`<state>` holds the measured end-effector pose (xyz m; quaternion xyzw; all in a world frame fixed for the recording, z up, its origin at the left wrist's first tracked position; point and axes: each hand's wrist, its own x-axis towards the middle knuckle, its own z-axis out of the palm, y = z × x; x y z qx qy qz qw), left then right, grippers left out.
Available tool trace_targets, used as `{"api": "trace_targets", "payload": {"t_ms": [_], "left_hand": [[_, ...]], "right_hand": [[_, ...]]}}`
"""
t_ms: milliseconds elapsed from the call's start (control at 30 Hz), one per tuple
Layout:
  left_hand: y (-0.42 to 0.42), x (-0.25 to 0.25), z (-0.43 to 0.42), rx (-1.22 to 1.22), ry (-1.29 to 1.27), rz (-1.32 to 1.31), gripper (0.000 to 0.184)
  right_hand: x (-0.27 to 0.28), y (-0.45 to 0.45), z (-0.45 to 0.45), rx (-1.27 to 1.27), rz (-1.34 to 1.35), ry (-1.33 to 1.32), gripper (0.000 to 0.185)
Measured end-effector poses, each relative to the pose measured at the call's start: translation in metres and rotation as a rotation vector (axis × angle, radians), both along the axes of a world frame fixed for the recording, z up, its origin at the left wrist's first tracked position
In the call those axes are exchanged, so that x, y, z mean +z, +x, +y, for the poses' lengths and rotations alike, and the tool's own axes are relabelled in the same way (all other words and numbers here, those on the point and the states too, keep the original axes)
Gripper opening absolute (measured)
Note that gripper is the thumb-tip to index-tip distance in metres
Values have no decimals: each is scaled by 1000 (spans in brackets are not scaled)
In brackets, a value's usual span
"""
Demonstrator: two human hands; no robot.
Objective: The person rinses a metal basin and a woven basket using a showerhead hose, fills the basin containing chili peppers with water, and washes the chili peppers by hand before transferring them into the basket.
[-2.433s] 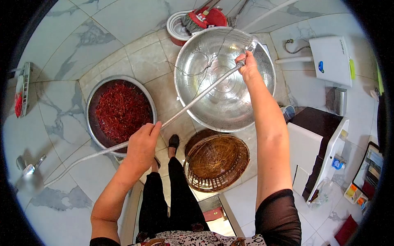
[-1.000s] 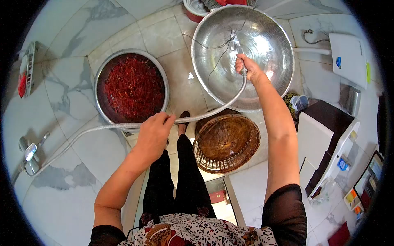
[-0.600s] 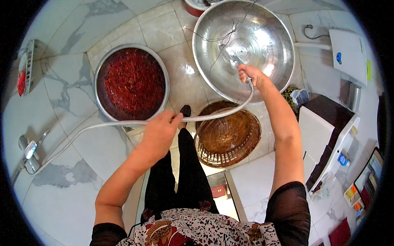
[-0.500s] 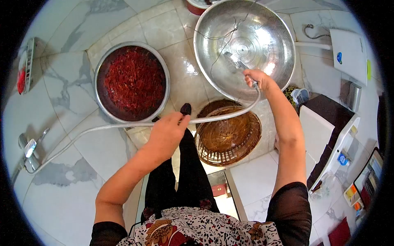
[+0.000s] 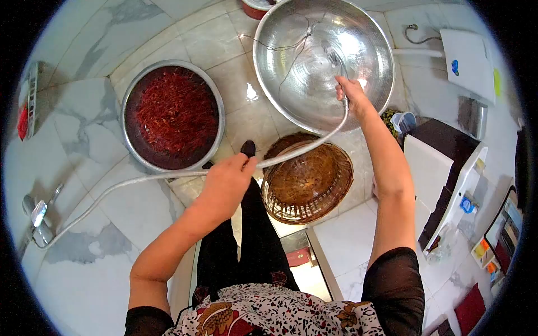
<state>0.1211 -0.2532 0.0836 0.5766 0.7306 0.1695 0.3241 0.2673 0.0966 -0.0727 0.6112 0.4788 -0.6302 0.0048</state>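
My right hand (image 5: 353, 95) is wrapped round the handle of a hand shower head (image 5: 333, 55), which points into a wide, hammered metal basin (image 5: 280, 98). From its handle a pale flexible hose (image 5: 302, 149) sweeps left to the wall tap (image 5: 39, 215). Midway along, my left hand (image 5: 228, 182) is closed round that hose. Thin dark wires (image 5: 296, 49) cross the large basin. Left of it stands a smaller metal basin (image 5: 220, 106) holding a mass of dark red strands (image 5: 176, 112) in dark liquid. Whether water leaves the shower head I cannot tell.
A brown wicker basket (image 5: 280, 211) sits on the tiled floor below the large basin, close to my legs. A reddish tub (image 5: 252, 10) stands at the far edge. On the right are a small white bucket (image 5: 403, 122) and a white panel on a dark surface (image 5: 427, 159).
The shower head has swung from pointing up-left to pointing more straight away from me, and my right hand has turned with it. The view has shifted slightly; my left hand keeps its hold.
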Motion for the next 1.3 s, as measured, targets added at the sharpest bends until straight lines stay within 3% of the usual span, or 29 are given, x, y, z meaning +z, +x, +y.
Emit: {"api": "trace_targets", "payload": {"t_ms": [100, 233, 333, 500, 600, 767, 867, 967, 1033, 1100, 1167, 1233, 1300], "left_hand": [[-5, -6, -3, 40, 74, -17, 44], [1, -7, -3, 26, 60, -31, 41], [11, -2, 5, -22, 40, -42, 34], [13, 0, 13, -18, 58, -43, 32], [9, -1, 13, -11, 48, -51, 32], [12, 4, 19, -39, 54, -65, 31], [18, 9, 28, -73, 83, -75, 35], [25, 16, 37, -130, 154, -31, 37], [25, 22, 39, -167, 156, -31, 38], [25, 26, 38, -191, 97, -37, 38], [26, 24, 32, -176, 91, -79, 38], [26, 22, 24, -160, 80, -122, 39], [27, 22, 18, -202, 31, -106, 39]], "right_hand": [[3, 5, -1, -58, 62, 52, 20], [-5, 22, 9, 58, -161, 167, 20], [-11, 23, 19, -172, 3, 477, 22], [-6, 24, 32, -310, 53, 573, 25], [-9, 45, 37, -91, -277, 588, 27], [28, 79, 48, -67, -493, 706, 43], [82, 77, 46, -234, -296, 765, 38], [82, 106, 65, -392, -119, 778, 39], [91, 116, 55, -371, -166, 777, 41], [95, 121, 39, -291, -387, 849, 41], [101, 125, 23, -289, -376, 857, 42], [90, 141, 18, -326, -564, 788, 44], [81, 157, 24, -317, -578, 788, 45]]}}
